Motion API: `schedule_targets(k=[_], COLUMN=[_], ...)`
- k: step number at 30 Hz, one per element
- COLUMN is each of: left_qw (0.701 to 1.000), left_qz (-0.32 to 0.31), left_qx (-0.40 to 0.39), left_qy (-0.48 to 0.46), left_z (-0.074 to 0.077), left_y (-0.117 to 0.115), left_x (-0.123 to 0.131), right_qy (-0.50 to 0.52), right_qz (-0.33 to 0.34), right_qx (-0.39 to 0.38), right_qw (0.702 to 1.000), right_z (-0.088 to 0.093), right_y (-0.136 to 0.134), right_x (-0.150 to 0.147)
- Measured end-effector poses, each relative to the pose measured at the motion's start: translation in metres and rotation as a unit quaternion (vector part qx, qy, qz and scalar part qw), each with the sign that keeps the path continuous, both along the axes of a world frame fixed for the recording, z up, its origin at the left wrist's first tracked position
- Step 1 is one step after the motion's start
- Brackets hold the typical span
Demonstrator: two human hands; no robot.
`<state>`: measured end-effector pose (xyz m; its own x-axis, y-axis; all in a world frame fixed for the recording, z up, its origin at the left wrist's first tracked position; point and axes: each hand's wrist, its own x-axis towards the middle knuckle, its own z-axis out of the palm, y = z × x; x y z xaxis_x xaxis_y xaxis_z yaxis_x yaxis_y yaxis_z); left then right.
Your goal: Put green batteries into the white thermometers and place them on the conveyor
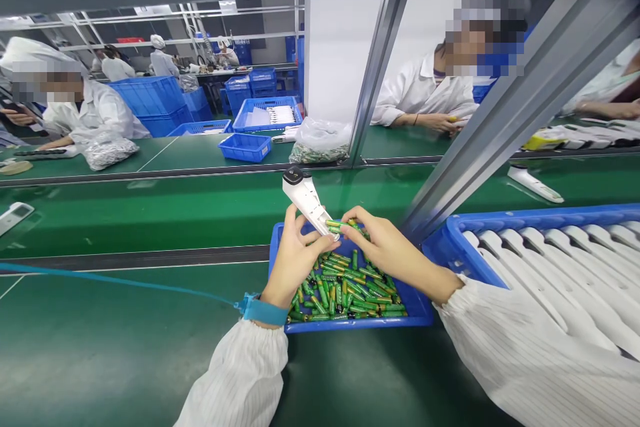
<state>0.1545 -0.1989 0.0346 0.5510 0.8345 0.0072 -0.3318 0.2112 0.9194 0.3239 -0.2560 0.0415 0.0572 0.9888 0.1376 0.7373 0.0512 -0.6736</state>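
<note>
Two bare hands work low in front of the wearer, above a shallow blue plastic tray (360, 324) heaped with loose green AA batteries (345, 290). The left hand (295, 260) is closed in a firm grip around a slim white plastic handset (303, 199), which tilts with its black-capped end pointing up and away. The right hand (395, 253) grasps a small bunch of green batteries (340, 225) between fingers and thumb, just at the handset's lower end; the exact contact is hidden. Holding the handset steady in one hand and the batteries lined up in the other seems the sound way to work, with the tray directly below to catch any slip. A teal wrist strap (260, 310) circles the left wrist, its cord (125, 282) trailing across the green conveyor surface (100, 353). To the right, a blue crate (475, 223) holds rows of white handset shells (545, 273). Beyond the belt, co-workers (425, 93) in white coats sit at their own stations.
</note>
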Motion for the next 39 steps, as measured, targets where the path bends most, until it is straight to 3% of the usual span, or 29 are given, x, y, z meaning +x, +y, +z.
schedule_targets(k=[5, 15, 22, 27, 32, 39], left_qw=[0.998, 0.996, 0.990, 0.993, 0.995, 0.995], left_qz=[0.023, -0.017, -0.002, -0.033, -0.036, -0.065], left_qx=[0.042, 0.045, 0.076, 0.033, 0.011, -0.025], left_qy=[0.046, 0.081, 0.123, 0.107, 0.092, 0.069], left_z=[-0.007, -0.006, -0.012, -0.012, -0.010, -0.014], left_y=[0.002, -0.005, -0.004, -0.003, -0.001, 0.001], left_x=[0.001, 0.003, 0.003, 0.004, 0.001, 0.002], right_qy=[-0.025, -0.005, -0.027, -0.028, 0.032, 0.069], right_qz=[0.022, 0.024, 0.089, 0.036, -0.046, -0.002], right_qx=[-0.007, -0.006, 0.004, -0.006, -0.019, -0.008], right_qw=[0.999, 1.000, 0.996, 0.999, 0.998, 0.998], right_z=[-0.006, -0.004, -0.002, 0.001, 0.004, 0.003], right_y=[-0.001, -0.008, -0.006, -0.008, -0.007, -0.008], right_x=[-0.004, -0.020, -0.018, -0.015, -0.011, -0.014])
